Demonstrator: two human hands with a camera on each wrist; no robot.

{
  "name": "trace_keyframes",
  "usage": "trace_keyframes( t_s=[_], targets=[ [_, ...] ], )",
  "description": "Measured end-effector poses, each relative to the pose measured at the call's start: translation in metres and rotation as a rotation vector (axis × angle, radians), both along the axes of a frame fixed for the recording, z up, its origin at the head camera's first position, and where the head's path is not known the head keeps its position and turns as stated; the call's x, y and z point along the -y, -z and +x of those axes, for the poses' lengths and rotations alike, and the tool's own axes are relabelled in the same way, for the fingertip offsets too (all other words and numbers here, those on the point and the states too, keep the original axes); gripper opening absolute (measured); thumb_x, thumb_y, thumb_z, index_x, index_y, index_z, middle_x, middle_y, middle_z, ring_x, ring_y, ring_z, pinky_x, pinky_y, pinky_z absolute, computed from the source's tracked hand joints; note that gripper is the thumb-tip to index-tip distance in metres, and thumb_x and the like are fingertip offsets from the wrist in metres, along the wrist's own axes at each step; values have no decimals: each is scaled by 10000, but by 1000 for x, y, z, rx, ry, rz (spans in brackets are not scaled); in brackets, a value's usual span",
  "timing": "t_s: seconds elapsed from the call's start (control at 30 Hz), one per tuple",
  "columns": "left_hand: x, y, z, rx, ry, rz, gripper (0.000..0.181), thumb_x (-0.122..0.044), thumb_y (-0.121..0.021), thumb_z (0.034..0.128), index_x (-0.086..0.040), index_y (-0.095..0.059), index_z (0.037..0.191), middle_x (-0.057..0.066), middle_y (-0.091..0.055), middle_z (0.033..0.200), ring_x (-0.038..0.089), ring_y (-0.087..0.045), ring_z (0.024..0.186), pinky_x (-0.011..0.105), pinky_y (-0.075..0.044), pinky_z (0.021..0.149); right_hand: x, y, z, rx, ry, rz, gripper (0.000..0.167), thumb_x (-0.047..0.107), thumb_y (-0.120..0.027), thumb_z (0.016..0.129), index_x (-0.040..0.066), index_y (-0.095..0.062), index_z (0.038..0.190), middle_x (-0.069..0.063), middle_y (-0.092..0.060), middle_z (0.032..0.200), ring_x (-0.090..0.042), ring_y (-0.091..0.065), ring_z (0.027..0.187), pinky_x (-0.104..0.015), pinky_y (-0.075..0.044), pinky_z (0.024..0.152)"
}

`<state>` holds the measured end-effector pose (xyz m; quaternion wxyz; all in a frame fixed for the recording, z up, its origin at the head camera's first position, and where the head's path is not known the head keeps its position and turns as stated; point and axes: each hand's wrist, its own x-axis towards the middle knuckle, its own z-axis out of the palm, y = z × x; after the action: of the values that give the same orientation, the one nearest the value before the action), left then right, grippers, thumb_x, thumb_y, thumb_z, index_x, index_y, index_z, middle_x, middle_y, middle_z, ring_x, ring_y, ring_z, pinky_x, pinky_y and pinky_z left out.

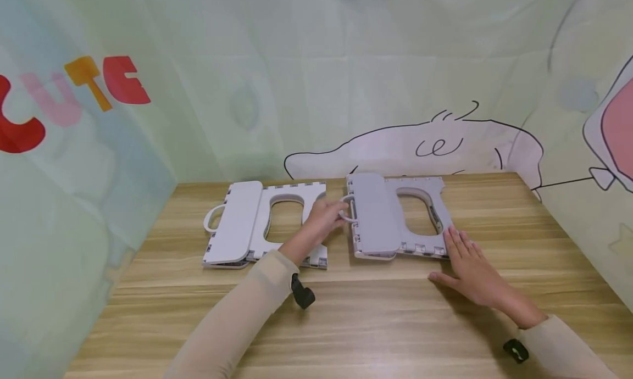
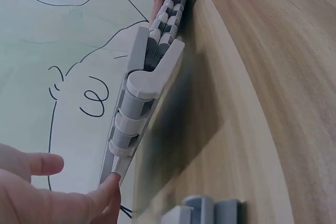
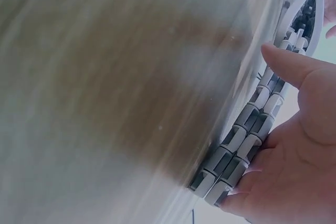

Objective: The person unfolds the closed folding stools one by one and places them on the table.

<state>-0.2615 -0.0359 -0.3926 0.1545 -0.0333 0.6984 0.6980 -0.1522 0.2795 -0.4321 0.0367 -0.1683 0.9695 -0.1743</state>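
Wood-grain desk point(image 1: 376, 324) fills the lower frame. Nearest, at bottom centre and lower right: beige sleeves point(image 1: 232, 318), each with a black strap point(image 1: 303, 294) at the cuff.

Right grip point(image 1: 472, 272), a bare hand right of centre: fingers straight, laid against the right edge of the pale grey folded stool point(image 1: 373, 214); thumb spread away from them, lower left.

Left grip point(image 1: 323, 217), at centre: fingers curled on the ring handle point(image 1: 349, 220) at that stool's left edge. Stool therefore lies between the two grips, touched by both, just right of centre on the far half of the desk. Whether its underside is fully flat: cannot tell.

Second folded stool point(image 1: 234, 222), whiter, left of centre, partly behind the left forearm; its loop handle points left.

Farthest: pale green backdrop point(image 1: 306, 82), "CUTE" lettering point(image 1: 126, 79) upper left, line-drawn white figure point(image 1: 395, 148) behind the stools.
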Motion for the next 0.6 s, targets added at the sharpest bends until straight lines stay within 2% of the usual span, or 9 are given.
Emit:
trace_keyframes(
  t_s=[0.17,0.4,0.6],
  targets=[
    [-3,-9,1,-27,-18,-21,422,-100,-570,992,131,-517,1341,265,-590,1282,331,-603,1181,326,-511,980,-6,1,-2,11,-9,-74,1013,451,-650,953,-166,-71,1510,-358,3,1577,-530,-3,1446,-639,-36,1159],
    [-5,-18,2,-71,8,54,379,-58,-540,993,151,-538,1309,278,-514,1371,364,-554,1248,300,-500,987,-11,0,-2,25,-14,-137,996,395,-675,948,-169,-75,1507,-358,20,1576,-530,5,1446,-636,-21,1160],
    [-8,-28,3,-67,13,97,383,-58,-539,997,141,-529,1324,275,-518,1381,353,-553,1252,267,-508,964,-12,-5,-2,72,-7,-226,980,339,-683,952,-167,-55,1508,-353,51,1578,-520,43,1448,-638,17,1157]
  ],
)
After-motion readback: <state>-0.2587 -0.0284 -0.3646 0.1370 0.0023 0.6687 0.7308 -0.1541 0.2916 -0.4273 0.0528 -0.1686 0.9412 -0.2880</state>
